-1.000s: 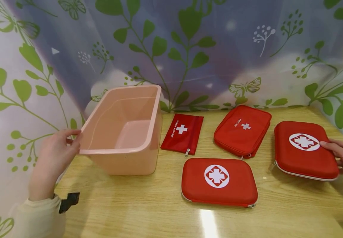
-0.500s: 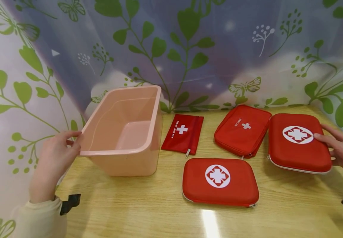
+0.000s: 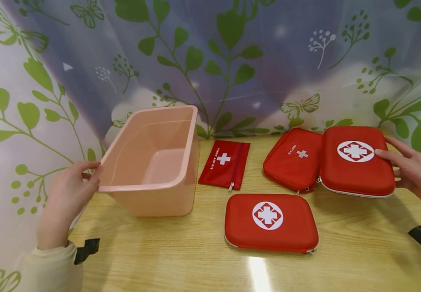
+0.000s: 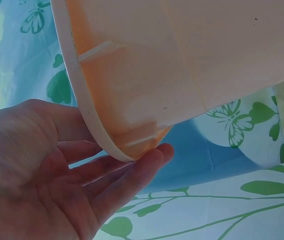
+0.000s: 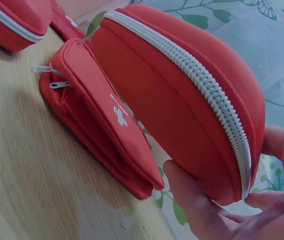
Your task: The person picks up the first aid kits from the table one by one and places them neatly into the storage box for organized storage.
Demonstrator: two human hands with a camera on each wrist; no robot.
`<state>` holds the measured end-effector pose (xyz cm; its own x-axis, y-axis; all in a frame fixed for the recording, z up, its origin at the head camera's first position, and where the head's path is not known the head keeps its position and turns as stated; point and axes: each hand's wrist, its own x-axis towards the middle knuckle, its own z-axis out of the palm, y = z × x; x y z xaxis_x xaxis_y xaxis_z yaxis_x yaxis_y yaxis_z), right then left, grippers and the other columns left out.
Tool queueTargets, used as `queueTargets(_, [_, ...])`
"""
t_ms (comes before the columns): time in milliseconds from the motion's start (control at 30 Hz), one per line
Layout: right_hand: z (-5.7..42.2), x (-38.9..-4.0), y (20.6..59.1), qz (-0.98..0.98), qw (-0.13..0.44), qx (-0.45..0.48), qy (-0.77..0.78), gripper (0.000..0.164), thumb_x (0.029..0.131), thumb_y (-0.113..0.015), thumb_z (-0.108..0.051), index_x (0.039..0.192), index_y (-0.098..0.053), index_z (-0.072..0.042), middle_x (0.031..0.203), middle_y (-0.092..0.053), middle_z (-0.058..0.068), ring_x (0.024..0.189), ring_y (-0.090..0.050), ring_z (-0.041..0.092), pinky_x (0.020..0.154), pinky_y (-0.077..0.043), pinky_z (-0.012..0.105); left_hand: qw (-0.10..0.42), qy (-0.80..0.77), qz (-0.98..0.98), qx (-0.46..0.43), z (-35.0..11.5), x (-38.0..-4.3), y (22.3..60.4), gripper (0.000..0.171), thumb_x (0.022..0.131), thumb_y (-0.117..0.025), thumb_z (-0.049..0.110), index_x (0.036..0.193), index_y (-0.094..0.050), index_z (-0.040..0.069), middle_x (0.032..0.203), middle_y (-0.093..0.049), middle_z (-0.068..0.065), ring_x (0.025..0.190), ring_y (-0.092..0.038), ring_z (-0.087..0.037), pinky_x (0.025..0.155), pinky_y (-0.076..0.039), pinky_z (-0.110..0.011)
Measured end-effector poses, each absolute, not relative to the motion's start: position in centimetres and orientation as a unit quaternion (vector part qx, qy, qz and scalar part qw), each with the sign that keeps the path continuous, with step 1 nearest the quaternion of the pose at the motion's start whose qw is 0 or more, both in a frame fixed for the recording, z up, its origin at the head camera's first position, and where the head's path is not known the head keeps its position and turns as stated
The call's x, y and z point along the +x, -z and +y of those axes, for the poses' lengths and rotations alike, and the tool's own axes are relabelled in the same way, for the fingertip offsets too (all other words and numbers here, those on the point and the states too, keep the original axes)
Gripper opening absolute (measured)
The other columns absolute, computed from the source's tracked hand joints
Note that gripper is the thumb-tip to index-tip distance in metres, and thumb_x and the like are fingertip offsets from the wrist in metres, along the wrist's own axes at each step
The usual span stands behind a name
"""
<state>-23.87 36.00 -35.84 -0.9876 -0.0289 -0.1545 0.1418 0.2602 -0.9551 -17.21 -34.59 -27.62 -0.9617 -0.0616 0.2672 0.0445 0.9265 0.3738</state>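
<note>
My right hand (image 3: 413, 168) grips the right edge of a squarish red hard-shell first aid case (image 3: 354, 172) with a white cross emblem. The right wrist view shows the case's white zipper (image 5: 197, 75) and its side raised off the table, tilted. In the head view it overlaps the right part of a soft red first aid bag (image 3: 292, 160). At the left, my left hand (image 3: 69, 194) pinches the near-left rim corner of a pink plastic tub (image 3: 190, 154); its fingers (image 4: 132, 185) wrap that corner in the left wrist view. The tub's visible inside holds nothing.
A flat red first aid pouch (image 3: 225, 164) lies right of the tub. A wider red first aid case (image 3: 290, 231) lies nearer the front on the wooden table (image 3: 166, 259). A patterned curtain (image 3: 268, 81) closes off the back and sides.
My right hand has carried the squarish case leftward and away from me, from beside the soft bag to over its right part. The left hand stays on the tub rim.
</note>
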Motion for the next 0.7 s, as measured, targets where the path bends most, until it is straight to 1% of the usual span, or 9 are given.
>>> queueTargets(200, [35.1, -24.0, 35.1, 0.787, 0.078, 0.028, 0.611, 0.078, 0.102, -0.051, -0.036, 0.159, 0.002, -0.031, 0.095, -0.061, -0.024, 0.077, -0.068, 0.015, 0.065, -0.057, 0.037, 0.141, 0.19, -0.972, 0.0, -34.7, -17.2, 27.6, 0.041, 0.096, -0.054, 0.016, 0.132, -0.058, -0.003, 0.114, -0.062, -0.03, 0.093, -0.062, -0.04, 0.056, -0.046, -0.035])
queueTargets(367, [34.6, -24.4, 34.7, 0.787, 0.079, 0.023, 0.611, 0.078, 0.101, -0.051, -0.038, 0.159, 0.001, -0.031, 0.096, -0.061, -0.026, 0.079, -0.069, 0.014, 0.065, -0.057, 0.038, 0.142, 0.192, -0.971, -0.001, -34.6, -17.2, 27.6, 0.041, 0.098, -0.054, 0.019, 0.132, -0.058, -0.003, 0.114, -0.062, -0.03, 0.093, -0.062, -0.04, 0.057, -0.047, -0.035])
queueTargets(600, [34.0, -24.8, 34.1, 0.742, 0.09, 0.023, 0.664, 0.081, 0.101, -0.055, -0.032, 0.158, 0.002, -0.033, 0.098, -0.063, -0.021, 0.079, -0.07, 0.016, 0.063, -0.057, 0.039, 0.141, 0.196, -0.97, -0.001, -34.8, -17.3, 27.7, 0.043, 0.1, -0.053, 0.025, 0.131, -0.059, -0.003, 0.113, -0.063, -0.029, 0.092, -0.063, -0.039, 0.057, -0.048, -0.035])
queueTargets(700, [33.6, -24.9, 33.9, 0.736, 0.09, 0.026, 0.67, 0.083, 0.1, -0.056, -0.031, 0.158, 0.004, -0.032, 0.096, -0.063, -0.022, 0.079, -0.07, 0.015, 0.063, -0.057, 0.039, 0.142, 0.196, -0.97, 0.001, -34.7, -17.4, 27.7, 0.043, 0.099, -0.054, 0.025, 0.131, -0.059, -0.003, 0.112, -0.064, -0.029, 0.092, -0.063, -0.039, 0.057, -0.047, -0.035])
